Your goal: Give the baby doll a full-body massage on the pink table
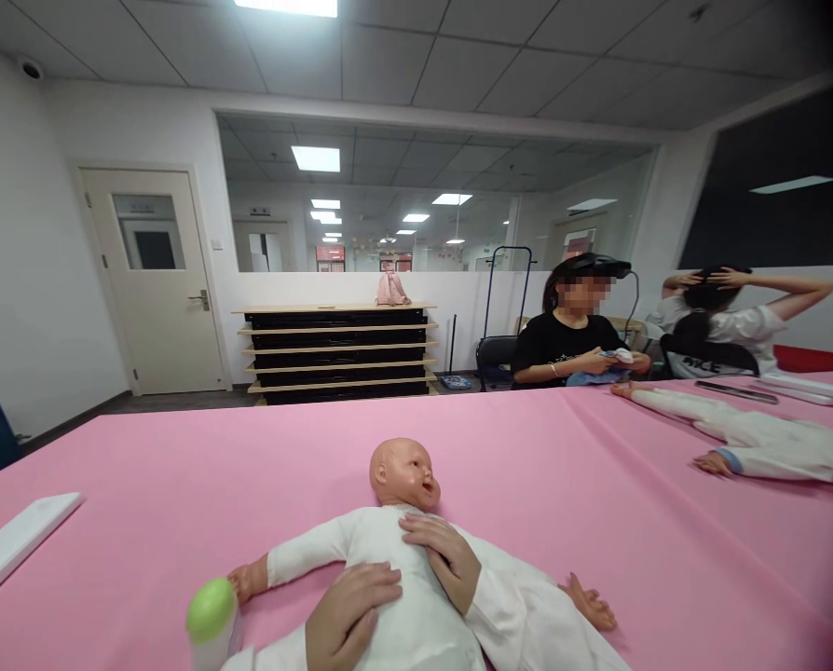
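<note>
A baby doll (406,475) with a bare head and a white cloth body lies face up on the pink-covered table (249,466), its head turned to the right. My left hand (353,610) rests flat on the doll's belly, fingers stretched out. Higher up, my right hand (448,557) lies on its chest, the fingers extended and together. Neither hand grips anything. Beside the doll's hand at the lower left stands a white bottle with a green cap (211,615); its lower end is cut off by the frame.
A white phone-like slab (25,540) lies at the left table edge. Another doll in white (752,438) lies at the right, near dark and white flat items (736,391). Across the table a person (574,335) in a headset handles cloth; another person (720,312) sits behind.
</note>
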{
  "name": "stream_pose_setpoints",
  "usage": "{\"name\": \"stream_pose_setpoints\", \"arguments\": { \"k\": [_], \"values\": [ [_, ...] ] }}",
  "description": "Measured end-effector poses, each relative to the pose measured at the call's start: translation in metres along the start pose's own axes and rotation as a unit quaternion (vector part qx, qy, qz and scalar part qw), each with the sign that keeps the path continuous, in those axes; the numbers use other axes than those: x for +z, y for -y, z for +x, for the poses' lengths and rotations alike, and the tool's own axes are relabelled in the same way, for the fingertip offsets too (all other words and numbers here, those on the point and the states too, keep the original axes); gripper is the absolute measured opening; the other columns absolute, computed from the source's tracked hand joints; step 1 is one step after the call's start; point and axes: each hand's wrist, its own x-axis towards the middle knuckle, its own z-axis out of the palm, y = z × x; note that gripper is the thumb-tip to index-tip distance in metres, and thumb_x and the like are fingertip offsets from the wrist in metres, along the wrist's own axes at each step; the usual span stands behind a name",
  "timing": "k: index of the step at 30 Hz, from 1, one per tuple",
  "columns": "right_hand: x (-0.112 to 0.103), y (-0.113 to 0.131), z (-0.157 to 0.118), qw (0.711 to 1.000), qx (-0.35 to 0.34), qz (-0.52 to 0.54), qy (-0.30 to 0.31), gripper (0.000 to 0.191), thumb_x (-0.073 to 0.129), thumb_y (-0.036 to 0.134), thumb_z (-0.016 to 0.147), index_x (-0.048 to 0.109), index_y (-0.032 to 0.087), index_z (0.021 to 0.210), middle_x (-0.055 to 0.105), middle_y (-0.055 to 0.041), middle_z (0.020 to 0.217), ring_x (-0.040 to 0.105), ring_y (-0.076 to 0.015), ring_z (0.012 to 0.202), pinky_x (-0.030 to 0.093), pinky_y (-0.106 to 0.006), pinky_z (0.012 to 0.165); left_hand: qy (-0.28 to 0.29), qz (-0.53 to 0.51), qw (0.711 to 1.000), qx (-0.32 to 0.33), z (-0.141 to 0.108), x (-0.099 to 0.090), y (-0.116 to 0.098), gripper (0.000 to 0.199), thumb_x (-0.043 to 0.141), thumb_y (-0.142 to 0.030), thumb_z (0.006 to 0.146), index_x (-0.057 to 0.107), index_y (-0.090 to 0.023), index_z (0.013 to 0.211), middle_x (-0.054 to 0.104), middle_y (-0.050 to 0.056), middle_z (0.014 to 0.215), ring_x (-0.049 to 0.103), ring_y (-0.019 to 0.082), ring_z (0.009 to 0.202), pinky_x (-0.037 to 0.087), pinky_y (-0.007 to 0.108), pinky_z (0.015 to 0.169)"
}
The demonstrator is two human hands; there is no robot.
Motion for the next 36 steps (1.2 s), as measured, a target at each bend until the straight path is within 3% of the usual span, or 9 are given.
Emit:
{"name": "stream_pose_setpoints", "arguments": {
  "k": [8,11,14,18,21,23,28,32,36],
  "values": [
    [0.001,-0.003,0.001,1.000,-0.011,-0.007,-0.001,0.033,0.034,0.018,0.089,0.061,0.024,0.108,0.064,-0.0069,0.114,0.055,-0.0187,0.113,0.045,-0.040,0.094,0.018,0.026,0.999,0.015,0.003,-0.004,0.000,0.037,0.043,-0.017,0.089,0.048,-0.028,0.123,0.060,0.001,0.122,0.051,0.013,0.117,0.038,0.026,0.101],
    [-0.004,0.005,0.004,0.999,-0.045,-0.024,0.005,0.034,0.034,0.015,0.087,0.060,0.022,0.109,0.064,-0.0082,0.114,0.055,-0.0182,0.113,0.045,-0.039,0.093,0.012,0.048,0.999,-0.010,0.002,-0.010,-0.013,0.036,0.041,-0.015,0.089,0.050,-0.026,0.121,0.060,0.003,0.121,0.051,0.014,0.117,0.038,0.030,0.101],
    [-0.008,0.026,0.011,0.998,-0.058,-0.014,0.026,0.035,0.038,0.010,0.081,0.062,0.021,0.103,0.065,-0.0074,0.112,0.055,-0.0176,0.113,0.042,-0.039,0.095,0.036,0.061,0.996,0.056,0.008,-0.020,-0.035,0.035,0.041,-0.014,0.087,0.051,-0.023,0.119,0.061,0.006,0.119,0.052,0.017,0.115,0.038,0.034,0.100],
    [-0.001,0.058,0.034,0.985,-0.029,0.045,0.165,0.038,0.041,0.004,0.072,0.067,0.023,0.091,0.069,-0.0011,0.103,0.059,-0.0147,0.106,0.036,-0.037,0.101,0.119,-0.026,0.983,0.140,0.030,-0.022,-0.063,0.031,0.044,-0.025,0.087,0.052,-0.021,0.116,0.066,0.006,0.109,0.059,0.015,0.105,0.042,0.027,0.095],
    [0.014,0.065,0.062,0.952,-0.035,0.048,0.302,0.036,0.044,0.006,0.073,0.068,0.022,0.093,0.070,-0.0005,0.102,0.061,-0.0140,0.103,0.037,-0.033,0.099,0.161,-0.077,0.975,0.129,0.049,-0.012,-0.071,0.038,0.041,-0.041,0.087,0.055,-0.020,0.115,0.066,0.007,0.108,0.061,0.015,0.100,0.046,0.024,0.086],
    [0.024,0.059,0.079,0.942,-0.032,0.030,0.332,0.033,0.047,0.008,0.074,0.069,0.019,0.095,0.070,-0.0030,0.101,0.061,-0.0149,0.101,0.042,-0.028,0.093,0.184,-0.087,0.973,0.108,0.057,-0.006,-0.069,0.046,0.035,-0.049,0.087,0.057,-0.021,0.115,0.064,0.007,0.112,0.059,0.017,0.103,0.044,0.027,0.089],
    [0.030,0.034,0.091,0.968,0.007,0.016,0.250,0.029,0.047,0.008,0.074,0.070,0.018,0.091,0.071,-0.0042,0.097,0.062,-0.0159,0.101,0.046,-0.029,0.091,0.187,-0.077,0.979,-0.005,0.056,-0.008,-0.049,0.048,0.026,-0.050,0.091,0.057,-0.024,0.118,0.061,0.005,0.119,0.051,0.018,0.115,0.035,0.034,0.100],
    [0.015,0.023,0.070,0.989,-0.001,0.028,0.145,0.029,0.046,0.010,0.077,0.068,0.019,0.094,0.068,-0.0056,0.105,0.058,-0.0175,0.109,0.043,-0.036,0.096,0.178,-0.021,0.978,-0.103,0.035,-0.017,-0.033,0.041,0.025,-0.037,0.094,0.051,-0.027,0.125,0.054,0.002,0.128,0.045,0.016,0.122,0.025,0.042,0.108],
    [0.001,0.016,0.039,0.993,0.005,-0.010,0.118,0.033,0.040,0.018,0.086,0.062,0.022,0.111,0.060,-0.0064,0.121,0.048,-0.0194,0.120,0.037,-0.045,0.102,0.152,0.024,0.981,-0.121,0.013,-0.017,-0.025,0.041,0.026,-0.034,0.094,0.043,-0.028,0.131,0.045,0.002,0.138,0.035,0.017,0.130,0.024,0.044,0.109]
  ]
}}
